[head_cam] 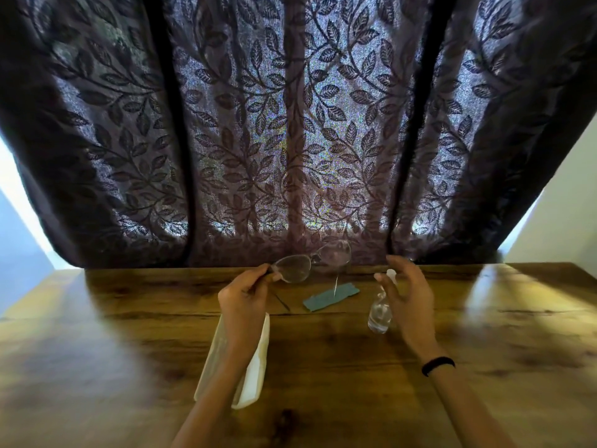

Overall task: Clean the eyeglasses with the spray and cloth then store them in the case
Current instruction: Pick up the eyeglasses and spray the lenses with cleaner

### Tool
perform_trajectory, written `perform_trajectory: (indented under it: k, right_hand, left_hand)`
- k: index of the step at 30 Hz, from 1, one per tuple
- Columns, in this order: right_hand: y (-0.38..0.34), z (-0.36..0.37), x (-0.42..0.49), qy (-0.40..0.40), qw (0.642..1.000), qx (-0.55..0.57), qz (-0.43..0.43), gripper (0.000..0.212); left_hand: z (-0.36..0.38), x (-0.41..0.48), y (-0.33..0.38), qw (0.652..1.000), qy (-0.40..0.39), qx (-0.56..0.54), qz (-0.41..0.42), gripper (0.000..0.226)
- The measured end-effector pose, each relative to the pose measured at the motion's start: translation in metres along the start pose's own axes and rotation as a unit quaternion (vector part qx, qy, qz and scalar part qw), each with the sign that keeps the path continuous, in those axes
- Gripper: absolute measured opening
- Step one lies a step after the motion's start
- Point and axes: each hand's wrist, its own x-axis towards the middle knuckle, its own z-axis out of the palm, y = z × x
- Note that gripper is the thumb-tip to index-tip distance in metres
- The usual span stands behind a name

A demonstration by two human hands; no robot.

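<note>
My left hand (247, 294) pinches the left end of the thin-framed eyeglasses (310, 265) and holds them up above the wooden table (129, 334), lenses facing me. My right hand (408, 295) hovers with fingers spread just beside the small clear spray bottle (379, 313), which stands upright on the table; the fingers curve around its white top without gripping it. A folded blue cloth (329, 295) lies flat between my hands, near the far edge. The open cream-white glasses case (255, 367) lies under my left forearm, partly hidden by it.
A dark leaf-patterned curtain (290, 140) hangs right behind the table's far edge. Bright light falls on the table at both sides. A black band (437, 365) circles my right wrist.
</note>
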Motion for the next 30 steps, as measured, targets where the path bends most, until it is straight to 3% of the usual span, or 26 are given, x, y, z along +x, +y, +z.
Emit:
perform_trajectory:
  k: [4, 8, 13, 19, 23, 28, 30]
  right_hand:
    - [-0.020, -0.001, 0.010, -0.003, 0.997, -0.048, -0.063, 0.018]
    - [-0.025, 0.008, 0.017, -0.063, 0.989, -0.113, -0.065, 0.020]
    - [-0.028, 0.016, 0.014, -0.076, 0.989, -0.107, -0.073, 0.013]
    - [-0.042, 0.014, 0.016, -0.057, 0.988, -0.113, -0.084, 0.012]
    - [-0.055, 0.010, 0.018, -0.052, 0.979, -0.141, -0.135, 0.009]
    - [-0.066, 0.011, 0.014, -0.052, 0.959, -0.186, -0.207, 0.003]
    - [-0.069, 0.013, 0.012, -0.053, 0.952, -0.199, -0.224, 0.003]
  left_hand:
    - [-0.001, 0.002, -0.002, 0.998, 0.013, -0.018, -0.058, 0.031]
    - [-0.002, 0.004, -0.001, 0.977, 0.010, -0.150, -0.152, 0.030]
    - [-0.010, -0.001, 0.001, 0.957, -0.018, -0.230, -0.179, 0.019]
    - [-0.021, 0.000, -0.020, 0.951, -0.095, -0.188, -0.227, 0.024]
    - [-0.032, 0.007, -0.031, 0.966, -0.182, -0.017, -0.184, 0.035]
    - [-0.035, 0.023, -0.004, 0.990, -0.078, 0.121, -0.010, 0.025]
    - [-0.030, 0.030, 0.011, 0.981, -0.090, 0.157, 0.075, 0.024]
